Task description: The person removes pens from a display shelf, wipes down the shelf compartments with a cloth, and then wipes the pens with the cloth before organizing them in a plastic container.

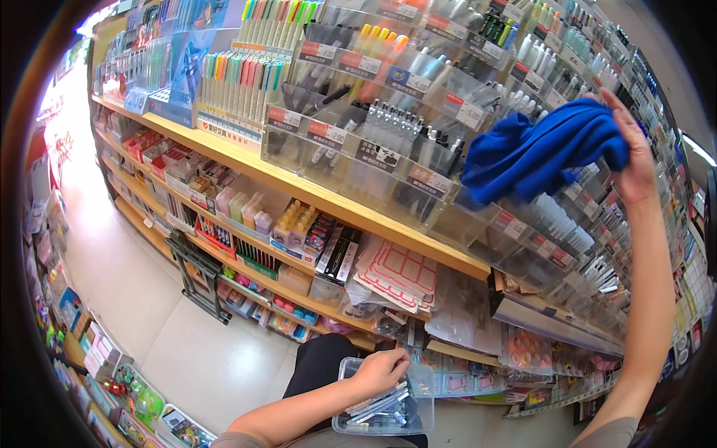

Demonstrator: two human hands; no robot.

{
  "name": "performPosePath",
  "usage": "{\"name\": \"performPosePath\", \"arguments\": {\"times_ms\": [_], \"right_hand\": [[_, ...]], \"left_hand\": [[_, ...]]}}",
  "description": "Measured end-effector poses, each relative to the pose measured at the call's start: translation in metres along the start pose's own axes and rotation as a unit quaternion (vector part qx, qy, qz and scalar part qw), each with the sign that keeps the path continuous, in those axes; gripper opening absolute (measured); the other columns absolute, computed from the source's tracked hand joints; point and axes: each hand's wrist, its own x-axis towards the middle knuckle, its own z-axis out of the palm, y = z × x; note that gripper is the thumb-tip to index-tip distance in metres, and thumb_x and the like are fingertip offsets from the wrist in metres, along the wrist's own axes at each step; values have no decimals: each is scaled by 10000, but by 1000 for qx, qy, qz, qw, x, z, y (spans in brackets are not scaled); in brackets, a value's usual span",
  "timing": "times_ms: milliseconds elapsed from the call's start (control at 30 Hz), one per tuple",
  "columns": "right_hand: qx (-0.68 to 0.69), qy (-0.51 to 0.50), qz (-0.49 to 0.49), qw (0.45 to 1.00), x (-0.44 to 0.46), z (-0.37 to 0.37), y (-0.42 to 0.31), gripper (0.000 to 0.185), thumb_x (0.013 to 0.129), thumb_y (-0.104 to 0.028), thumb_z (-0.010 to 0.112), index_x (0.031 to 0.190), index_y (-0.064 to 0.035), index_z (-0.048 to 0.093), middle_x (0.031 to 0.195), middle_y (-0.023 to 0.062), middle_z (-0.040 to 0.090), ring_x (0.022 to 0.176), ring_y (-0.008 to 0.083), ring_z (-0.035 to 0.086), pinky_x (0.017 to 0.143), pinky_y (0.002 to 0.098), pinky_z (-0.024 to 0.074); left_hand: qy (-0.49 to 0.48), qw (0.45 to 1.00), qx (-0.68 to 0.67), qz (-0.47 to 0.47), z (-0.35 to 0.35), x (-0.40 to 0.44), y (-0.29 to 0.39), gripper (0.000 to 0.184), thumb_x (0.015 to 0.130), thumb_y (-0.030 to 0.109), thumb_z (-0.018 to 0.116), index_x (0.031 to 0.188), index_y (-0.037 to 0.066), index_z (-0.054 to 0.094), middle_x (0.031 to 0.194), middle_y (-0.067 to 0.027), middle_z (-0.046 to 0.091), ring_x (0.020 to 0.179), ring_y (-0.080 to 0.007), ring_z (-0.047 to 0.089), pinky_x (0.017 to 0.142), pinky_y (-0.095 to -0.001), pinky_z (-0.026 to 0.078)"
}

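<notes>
My right hand [635, 153] is raised at the upper right, gripping a bunched blue cloth [549, 145]. The cloth hangs in front of the clear pen bins and its lower edge is blurred. Low in the view, a clear plastic box [422, 418] holding several pens [381, 407] sits by my dark-clothed leg [321, 362]. My left hand [382, 371] lies over the far part of this box with its fingers curled in. Whatever those fingers hold, if anything, is hidden.
Tiered clear bins [336, 142] full of pens and markers cover the display. Below the wooden shelf edge [336, 198], lower shelves hold boxes and label sheets [396, 272]. A folded black stool [196, 276] leans there. Baskets of goods [142, 396] line the aisle's left side.
</notes>
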Motion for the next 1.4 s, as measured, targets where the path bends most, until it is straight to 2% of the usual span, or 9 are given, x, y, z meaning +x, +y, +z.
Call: {"name": "performPosePath", "arguments": {"times_ms": [267, 500, 600, 900, 1067, 1167, 1200, 1300, 1400], "right_hand": [[157, 346, -43, 924, -89, 18, -53, 413, 960, -124, 315, 1355, -8, 300, 1391, 147, 331, 1284, 237, 329, 1085, 342, 234], [107, 102, -70, 986, -241, -112, -34, 404, 942, -103, 333, 1336, -16, 348, 1251, 108, 501, 1075, 204, 532, 934, 340, 426], [80, 256, -81, 960, -308, -128, -35, 401, 932, -82, 351, 1327, -13, 365, 1219, 111, 524, 1052, 191, 540, 913, 331, 434], [-501, 126, 300, 802, -456, -27, 13, 94, 739, -55, 538, 791, 5, 590, 745, 117, 586, 705, 190, 581, 656, 305, 453], [-52, 442, 282, 850, -540, -27, 76, 123, 782, -53, 487, 809, 2, 593, 741, 79, 595, 737, 209, 579, 688, 318, 454], [-469, 11, 526, 709, -672, -29, 174, 143, 783, -69, 470, 838, 0, 583, 795, 117, 603, 756, 278, 569, 752, 381, 446], [-582, -18, 363, 727, -719, -42, 208, 174, 806, -141, 493, 827, -27, 622, 823, 111, 636, 731, 253, 593, 682, 376, 463], [-139, 468, 452, 747, -656, -43, 152, 201, 815, -206, 558, 826, -15, 619, 809, 111, 633, 712, 189, 599, 655, 321, 472], [-159, 380, 590, 694, -687, -38, 163, 226, 874, -224, 528, 791, -27, 599, 735, 81, 598, 673, 176, 578, 616, 295, 470]], "left_hand": [[4, 1000, 19, 4, 5, 0, -3, 145, 822, 166, 569, 874, 31, 585, 673, -113, 590, 588, -203, 569, 562, -314, 447], [10, 999, 46, 19, 11, -3, 3, 125, 821, 138, 571, 857, 19, 584, 632, -94, 558, 552, -152, 523, 531, -291, 426], [22, 997, 55, 42, 15, -1, -2, 123, 819, 135, 576, 840, 14, 584, 624, -78, 555, 539, -134, 505, 523, -278, 420], [-9, 988, 147, 43, 19, 2, 6, 145, 805, 173, 563, 846, 35, 581, 682, -135, 599, 612, -277, 586, 565, -357, 452], [-16, 987, 158, 34, 23, 10, -1, 145, 809, 175, 566, 851, 36, 581, 690, -140, 599, 632, -290, 589, 587, -356, 456], [-7, 992, 119, 31, 25, 11, -4, 135, 808, 168, 569, 844, 39, 585, 681, -142, 594, 633, -291, 588, 584, -353, 456], [-9, 989, 142, 42, 25, 14, -4, 132, 808, 166, 570, 841, 40, 586, 677, -143, 592, 632, -291, 589, 582, -354, 456], [-4, 981, 189, 37, 26, 10, 2, 128, 807, 167, 576, 822, 41, 587, 666, -147, 587, 630, -296, 591, 577, -363, 455], [-3, 979, 195, 51, 32, 14, 4, 132, 810, 165, 574, 814, 33, 579, 673, -146, 595, 634, -310, 592, 578, -372, 455]]}}
